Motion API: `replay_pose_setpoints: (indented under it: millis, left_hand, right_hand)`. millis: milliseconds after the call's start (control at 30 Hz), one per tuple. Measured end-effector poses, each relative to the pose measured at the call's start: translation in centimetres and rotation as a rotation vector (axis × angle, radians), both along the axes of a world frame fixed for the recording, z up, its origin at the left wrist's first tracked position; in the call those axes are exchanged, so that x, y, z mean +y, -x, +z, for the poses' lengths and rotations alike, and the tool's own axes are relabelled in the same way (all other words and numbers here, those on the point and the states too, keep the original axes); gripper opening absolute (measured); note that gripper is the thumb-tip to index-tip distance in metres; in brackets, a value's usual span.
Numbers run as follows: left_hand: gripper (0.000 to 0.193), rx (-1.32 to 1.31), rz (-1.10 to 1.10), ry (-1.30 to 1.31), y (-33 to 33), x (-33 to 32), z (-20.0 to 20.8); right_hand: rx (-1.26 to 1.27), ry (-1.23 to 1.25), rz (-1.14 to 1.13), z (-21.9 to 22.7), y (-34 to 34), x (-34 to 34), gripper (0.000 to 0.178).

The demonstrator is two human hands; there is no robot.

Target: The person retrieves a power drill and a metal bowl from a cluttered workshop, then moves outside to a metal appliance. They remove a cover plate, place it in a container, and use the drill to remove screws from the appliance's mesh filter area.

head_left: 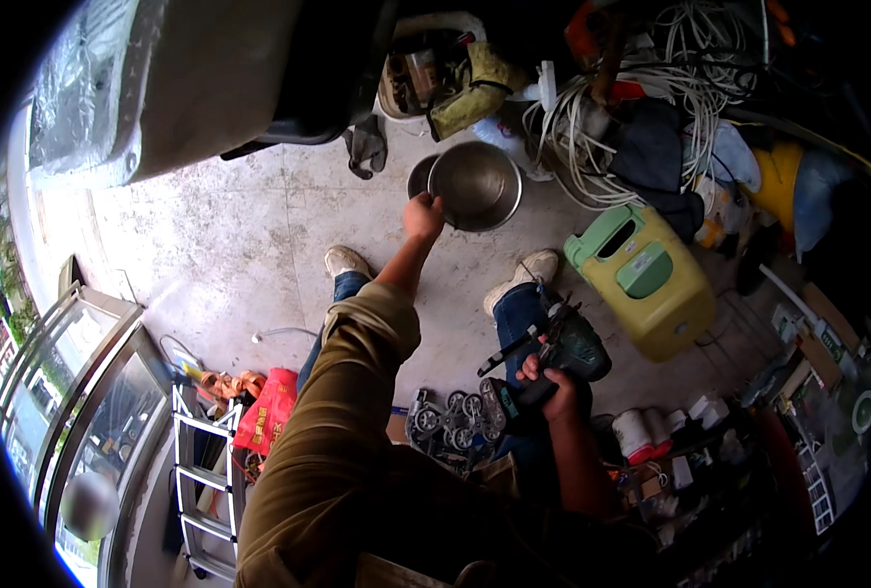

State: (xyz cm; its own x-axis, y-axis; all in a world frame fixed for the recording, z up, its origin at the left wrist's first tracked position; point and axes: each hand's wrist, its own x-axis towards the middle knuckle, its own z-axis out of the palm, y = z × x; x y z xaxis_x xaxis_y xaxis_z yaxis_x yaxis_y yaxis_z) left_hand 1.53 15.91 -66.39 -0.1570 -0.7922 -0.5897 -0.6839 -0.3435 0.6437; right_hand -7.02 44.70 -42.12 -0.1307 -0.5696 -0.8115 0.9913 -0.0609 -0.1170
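Two metal bowls here, upper centre: the left hand (423,218) pinches the rim of the front bowl (477,186), and the rear bowl (419,177) peeks out on its left! One drill (582,343), lower right of centre, wrapped in the right hand (553,390). One yellow jerrycan (666,299) at right, contents hidden. The front bowl's round, grey, its inside dull and brownish, its rim catching light; the drill's dark green and black.

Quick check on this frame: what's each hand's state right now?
Left hand: closed on the rim of a round metal bowl.
Right hand: closed around the handle of a dark power tool.
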Motion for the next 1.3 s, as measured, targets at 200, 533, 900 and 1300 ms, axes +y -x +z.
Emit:
replay_pose_setpoints:
  millis: [200, 533, 900, 1300]
  left_hand:
    - [0.026, -0.062, -0.049, -0.085, -6.0, 1.4, 8.1]
    - [0.029, -0.649, 0.391, 0.106, -42.1, 6.4, 31.0]
    - [0.033, -0.807, 1.158, -0.477, -59.2, 26.4, 46.8]
    - [0.045, -0.558, 1.121, -0.251, -69.6, 13.3, 48.0]
  right_hand:
    - [0.017, -0.058, 0.068, -0.5, 0.4, 0.6, 0.059]
    - [-0.086, -0.091, 0.228, 9.3, 0.3, -2.5, 0.044]
    - [0.077, 0.015, 0.821, 25.5, -9.2, -20.5, 0.041]
    - [0.165, 0.314, 1.111, 37.3, -31.3, -46.3, 0.028]
